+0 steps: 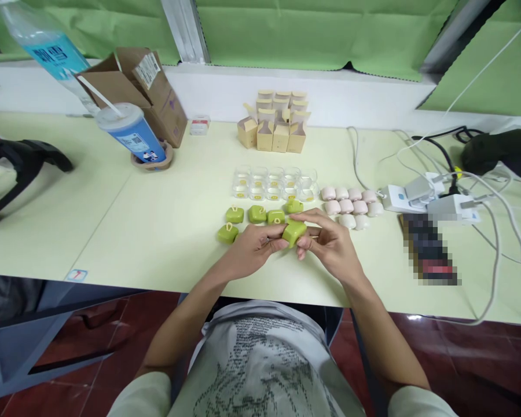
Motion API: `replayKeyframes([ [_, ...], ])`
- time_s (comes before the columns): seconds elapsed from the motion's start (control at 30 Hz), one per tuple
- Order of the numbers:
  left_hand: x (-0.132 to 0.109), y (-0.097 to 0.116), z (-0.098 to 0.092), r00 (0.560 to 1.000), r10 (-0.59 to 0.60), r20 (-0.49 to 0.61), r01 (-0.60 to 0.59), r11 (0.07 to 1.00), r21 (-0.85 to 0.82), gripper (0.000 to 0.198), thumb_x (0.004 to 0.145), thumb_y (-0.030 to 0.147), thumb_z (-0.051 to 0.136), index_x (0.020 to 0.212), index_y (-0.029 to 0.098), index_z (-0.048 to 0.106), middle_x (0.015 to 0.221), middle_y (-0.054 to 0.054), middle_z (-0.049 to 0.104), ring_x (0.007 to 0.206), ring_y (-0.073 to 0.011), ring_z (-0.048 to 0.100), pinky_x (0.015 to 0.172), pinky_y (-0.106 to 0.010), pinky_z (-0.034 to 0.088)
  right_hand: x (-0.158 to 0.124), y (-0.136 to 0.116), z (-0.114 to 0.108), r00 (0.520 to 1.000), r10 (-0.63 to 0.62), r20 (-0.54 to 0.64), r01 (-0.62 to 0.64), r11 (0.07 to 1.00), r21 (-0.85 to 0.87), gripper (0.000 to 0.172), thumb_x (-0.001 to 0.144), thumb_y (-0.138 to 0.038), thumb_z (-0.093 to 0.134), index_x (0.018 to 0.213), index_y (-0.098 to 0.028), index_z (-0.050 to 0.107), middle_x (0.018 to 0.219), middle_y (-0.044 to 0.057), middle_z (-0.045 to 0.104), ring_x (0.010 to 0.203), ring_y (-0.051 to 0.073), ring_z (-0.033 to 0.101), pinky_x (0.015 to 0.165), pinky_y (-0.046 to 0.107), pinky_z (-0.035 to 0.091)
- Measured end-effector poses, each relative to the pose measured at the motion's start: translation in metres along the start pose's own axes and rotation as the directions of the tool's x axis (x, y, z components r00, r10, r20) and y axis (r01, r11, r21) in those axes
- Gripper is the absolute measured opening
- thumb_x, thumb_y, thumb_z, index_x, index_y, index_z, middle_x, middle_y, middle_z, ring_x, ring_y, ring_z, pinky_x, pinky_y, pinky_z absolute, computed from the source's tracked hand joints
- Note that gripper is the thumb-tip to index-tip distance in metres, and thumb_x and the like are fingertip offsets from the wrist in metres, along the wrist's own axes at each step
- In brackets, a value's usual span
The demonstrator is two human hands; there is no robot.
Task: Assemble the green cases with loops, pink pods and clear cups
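Observation:
Just above the table's front part, a small glossy green rounded case (294, 232) is held between both hands. The fingers and thumb of my left hand (256, 246) pinch its left side. My right hand (332, 243) grips it from the right, index finger along the top and thumb below. Several similar green cases (257, 214) with cream loops lie beyond and to the left of the hands, one (228, 233) close to my left knuckles. Behind them stand rows of clear plastic cups or shells (267, 183) with yellow spots. Pale pink and white rounded pieces (346, 206) sit in rows right of these.
Small open cardboard boxes (281, 136) stand grouped at the back. A blue drink cup (134, 136), a brown carton (156, 98) and a tilted bottle (54, 55) are at the left rear. Power strips (399, 198), cables and a pixelated dark item (429, 249) occupy the right.

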State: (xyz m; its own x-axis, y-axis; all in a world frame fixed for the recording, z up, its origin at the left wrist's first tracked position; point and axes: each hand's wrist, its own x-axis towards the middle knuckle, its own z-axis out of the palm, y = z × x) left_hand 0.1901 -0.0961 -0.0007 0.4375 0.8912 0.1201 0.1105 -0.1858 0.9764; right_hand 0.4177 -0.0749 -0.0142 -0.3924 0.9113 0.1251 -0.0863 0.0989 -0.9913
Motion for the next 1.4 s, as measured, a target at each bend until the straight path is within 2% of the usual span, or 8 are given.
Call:
replayKeyframes([
  [0.13,0.003,-0.008,0.002,0.996,-0.092,0.0,0.091,0.977,-0.194,0.042,0.096,0.058,0.085,0.109,0.018,0.086,0.094,-0.006,0.082,0.092,-0.0201,0.074,0.085,-0.031,0.059,0.002,0.001,-0.002,1.0,0.009,0.001,-0.009,1.0,-0.01,0.034,0.092,-0.044,0.093,0.123,-0.032,0.086,0.119,0.005,0.07,0.064,0.011,0.068,0.054,0.029,0.065],
  [0.4,0.004,-0.012,0.003,0.983,-0.177,-0.041,0.144,0.895,-0.422,0.045,0.076,0.055,0.104,0.092,0.017,0.084,0.092,-0.006,0.084,0.084,-0.0178,0.079,0.087,-0.034,0.07,0.001,-0.002,-0.007,0.994,0.047,0.095,-0.052,0.998,0.046,0.042,0.093,-0.048,0.092,0.131,-0.032,0.083,0.118,0.004,0.076,0.068,0.013,0.071,0.065,0.034,0.07],
  [0.57,0.002,-0.009,-0.001,0.988,-0.135,0.078,0.155,0.894,-0.42,0.041,0.073,0.051,0.106,0.082,0.018,0.085,0.093,-0.008,0.083,0.083,-0.0176,0.078,0.082,-0.034,0.07,-0.002,-0.009,-0.017,0.967,-0.049,0.249,0.041,0.998,0.039,0.037,0.094,-0.046,0.091,0.128,-0.032,0.086,0.125,0.007,0.071,0.092,0.02,0.076,0.075,0.037,0.074],
  [0.73,-0.002,-0.003,-0.003,0.996,-0.031,0.089,0.058,0.947,-0.317,0.043,0.073,0.057,0.105,0.078,0.019,0.085,0.101,-0.01,0.084,0.084,-0.0189,0.079,0.076,-0.035,0.069,-0.003,-0.014,-0.019,0.917,-0.134,0.376,0.14,0.99,0.011,0.033,0.096,-0.045,0.09,0.127,-0.036,0.087,0.126,0.007,0.075,0.1,0.022,0.075,0.076,0.035,0.071],
  [0.93,-0.002,-0.007,0.004,0.999,-0.048,0.014,0.05,0.923,-0.381,0.049,0.074,0.059,0.105,0.089,0.016,0.085,0.097,-0.01,0.086,0.093,-0.0241,0.085,0.097,-0.043,0.071,0.002,-0.007,-0.011,0.952,-0.16,0.259,0.188,0.979,-0.083,0.038,0.097,-0.05,0.088,0.13,-0.032,0.083,0.125,0.006,0.077,0.088,0.018,0.074,0.075,0.035,0.068],
  [1.1,0.006,-0.019,0.009,0.99,-0.143,-0.015,0.113,0.838,-0.534,0.048,0.091,0.057,0.094,0.105,0.012,0.083,0.102,-0.016,0.087,0.102,-0.0284,0.088,0.111,-0.051,0.069,0.007,0.003,-0.013,0.982,-0.149,0.113,0.171,0.962,-0.215,0.045,0.102,-0.053,0.081,0.138,-0.026,0.078,0.113,0.006,0.079,0.075,0.016,0.069,0.065,0.032,0.057],
  [1.3,0.008,-0.014,0.02,0.986,-0.155,0.059,0.155,0.727,-0.669,0.031,0.098,0.039,0.089,0.113,0.012,0.081,0.107,-0.015,0.087,0.095,-0.0229,0.087,0.093,-0.035,0.072,0.002,-0.007,-0.021,0.986,-0.118,0.117,0.153,0.921,-0.357,0.053,0.102,-0.06,0.078,0.137,-0.021,0.081,0.115,0.011,0.08,0.069,0.013,0.063,0.063,0.032,0.054],
  [1.4,0.01,-0.014,0.035,0.983,-0.176,0.05,0.159,0.681,-0.714,0.027,0.097,0.029,0.09,0.114,0.011,0.08,0.104,-0.013,0.086,0.091,-0.0195,0.085,0.084,-0.029,0.069,0.0,-0.014,-0.031,0.994,-0.033,0.106,0.067,0.939,-0.338,0.061,0.098,-0.069,0.079,0.133,-0.019,0.084,0.097,0.009,0.08,0.068,0.016,0.065,0.062,0.034,0.056],
])
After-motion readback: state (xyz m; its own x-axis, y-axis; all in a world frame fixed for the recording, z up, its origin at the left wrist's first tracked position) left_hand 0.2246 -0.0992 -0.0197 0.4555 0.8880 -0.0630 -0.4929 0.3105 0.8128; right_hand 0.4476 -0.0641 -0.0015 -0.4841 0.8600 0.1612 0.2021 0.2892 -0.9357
